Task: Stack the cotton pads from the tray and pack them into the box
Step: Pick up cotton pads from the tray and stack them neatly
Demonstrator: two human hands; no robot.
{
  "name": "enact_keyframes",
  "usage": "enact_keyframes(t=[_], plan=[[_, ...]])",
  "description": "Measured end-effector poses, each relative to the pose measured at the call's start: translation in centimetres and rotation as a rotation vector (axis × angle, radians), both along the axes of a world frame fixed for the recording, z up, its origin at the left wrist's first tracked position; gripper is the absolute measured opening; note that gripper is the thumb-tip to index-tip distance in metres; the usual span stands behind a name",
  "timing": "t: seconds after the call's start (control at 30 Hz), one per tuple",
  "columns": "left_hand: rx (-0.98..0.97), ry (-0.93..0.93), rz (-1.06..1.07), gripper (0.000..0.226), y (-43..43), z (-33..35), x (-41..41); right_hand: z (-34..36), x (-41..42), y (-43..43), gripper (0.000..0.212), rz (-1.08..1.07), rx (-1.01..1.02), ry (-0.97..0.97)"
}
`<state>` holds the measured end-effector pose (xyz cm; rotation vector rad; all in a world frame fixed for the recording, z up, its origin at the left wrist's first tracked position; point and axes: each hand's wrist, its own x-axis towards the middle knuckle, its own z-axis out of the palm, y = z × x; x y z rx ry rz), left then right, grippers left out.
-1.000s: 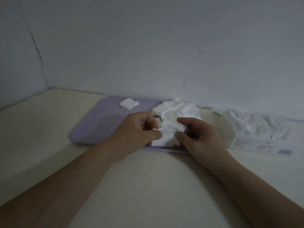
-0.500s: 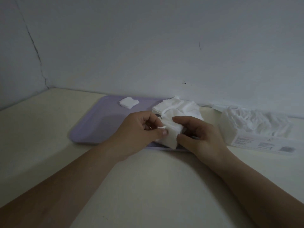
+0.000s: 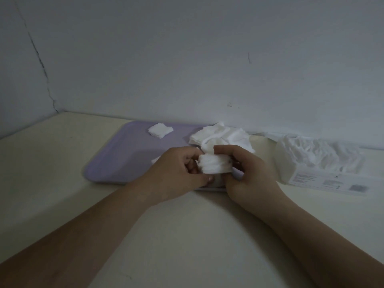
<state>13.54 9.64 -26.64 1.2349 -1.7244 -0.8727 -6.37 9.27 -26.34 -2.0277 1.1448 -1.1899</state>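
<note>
A small stack of white cotton pads is squeezed between my left hand and my right hand, just above the near right corner of the lilac tray. A loose heap of cotton pads lies on the tray's far right part, behind my hands. Another small pile of pads sits near the tray's far edge. The white box lies on the table to the right of the tray, its top torn open with white pads showing inside.
The tray and box rest on a cream table pushed into a corner of grey walls. A cracked seam runs down the wall at the left.
The pads that were loosely held over the tray are now gathered into a compact stack and lifted slightly between both hands, which have drawn closer together.
</note>
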Motion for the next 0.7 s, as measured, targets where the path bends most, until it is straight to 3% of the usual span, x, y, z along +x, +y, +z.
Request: enact_keyframes(t=[0.17,0.33,0.53,0.63,0.7], plan=[[0.033,0.045,0.036,0.031,0.0,0.3,0.0,0.3,0.8,0.4,0.069,-0.077,0.099,0.137],[0.023,0.033,0.075,0.032,-0.1,0.0,-0.6,0.6,1.2,1.0,0.072,0.041,0.165,0.238],[0.052,-0.008,0.009,0.031,0.1,1.7,-0.3,-0.3,0.3,0.1,0.054,-0.142,-0.056,0.274],[-0.049,-0.069,0.338,0.025,-0.5,3.3,1.4,-0.3,0.2,-0.1,0.048,-0.198,-0.050,0.264],[-0.142,-0.305,0.540,0.021,-0.7,3.8,3.2,-0.2,0.5,0.0,0.047,-0.216,-0.033,0.254]])
